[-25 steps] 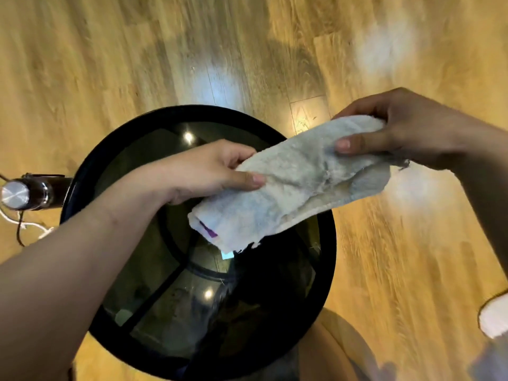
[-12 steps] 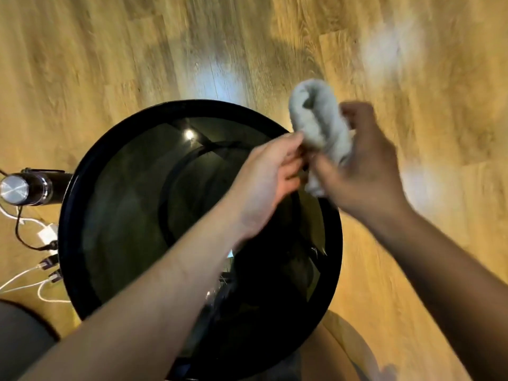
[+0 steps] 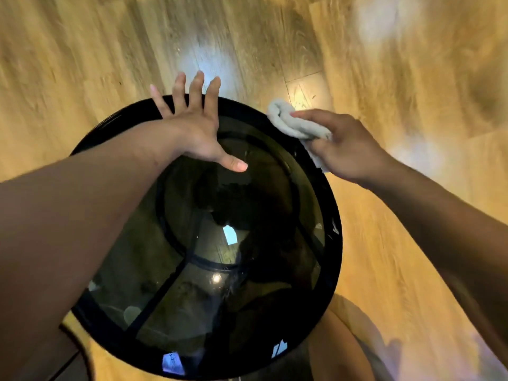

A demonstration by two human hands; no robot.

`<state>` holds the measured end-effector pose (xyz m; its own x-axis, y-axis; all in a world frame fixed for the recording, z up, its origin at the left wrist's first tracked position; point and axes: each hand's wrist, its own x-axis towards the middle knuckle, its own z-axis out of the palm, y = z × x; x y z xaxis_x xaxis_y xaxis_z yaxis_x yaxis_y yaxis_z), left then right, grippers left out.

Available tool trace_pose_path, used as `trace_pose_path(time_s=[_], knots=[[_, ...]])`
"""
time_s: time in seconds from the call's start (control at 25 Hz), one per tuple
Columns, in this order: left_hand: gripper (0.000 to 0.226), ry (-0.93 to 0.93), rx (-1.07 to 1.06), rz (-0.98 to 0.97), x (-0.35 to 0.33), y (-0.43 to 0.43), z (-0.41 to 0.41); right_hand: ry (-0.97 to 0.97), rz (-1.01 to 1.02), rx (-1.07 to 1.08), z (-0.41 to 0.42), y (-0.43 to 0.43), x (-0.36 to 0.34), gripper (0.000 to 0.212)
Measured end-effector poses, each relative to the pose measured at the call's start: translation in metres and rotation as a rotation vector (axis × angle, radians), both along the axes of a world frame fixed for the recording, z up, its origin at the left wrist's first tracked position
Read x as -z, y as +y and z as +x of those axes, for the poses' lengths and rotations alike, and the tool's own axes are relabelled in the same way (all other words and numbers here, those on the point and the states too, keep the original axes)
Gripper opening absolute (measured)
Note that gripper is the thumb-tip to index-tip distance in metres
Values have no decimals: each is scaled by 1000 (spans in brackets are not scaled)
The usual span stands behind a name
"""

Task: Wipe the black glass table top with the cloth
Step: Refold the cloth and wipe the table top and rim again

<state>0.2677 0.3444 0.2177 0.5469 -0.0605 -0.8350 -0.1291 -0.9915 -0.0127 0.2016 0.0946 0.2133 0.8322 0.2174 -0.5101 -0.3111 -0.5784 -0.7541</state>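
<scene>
The round black glass table top [image 3: 334, 259] fills the middle of the view, with a dark rim and a metal frame showing through the glass. My right hand [image 3: 346, 149] grips a bunched grey-white cloth [image 3: 294, 122] and presses it on the far right part of the rim. My left hand [image 3: 192, 125] is spread with fingers apart over the far edge of the table, holding nothing. Whether its palm rests on the glass I cannot tell.
Glossy wooden floor [image 3: 82, 50] surrounds the table on all sides, with bright light reflections. A knee or leg [image 3: 338, 350] shows at the bottom right, close to the near rim.
My left hand let go of the cloth and spread open over the table's far edge. My right hand bunched the cloth and brought it down to the far right rim.
</scene>
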Motion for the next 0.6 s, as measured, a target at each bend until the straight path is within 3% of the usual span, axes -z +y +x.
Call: trace_pose_path(time_s=[0.12,0.2,0.28,0.44,0.6], knots=[[170,43,6,58,0,-1,2,152,47,77,-72,-43,-26,50],[167,49,16,71,2,-3,2,180,80,142,-78,-42,-28,49],[166,58,32,84,3,-4,2,127,63,114,-42,-20,-20,40],[171,61,20,114,5,-3,3,-25,22,-83,60,73,2,46],[172,43,27,123,5,-3,3,-122,13,0,54,78,14,45]])
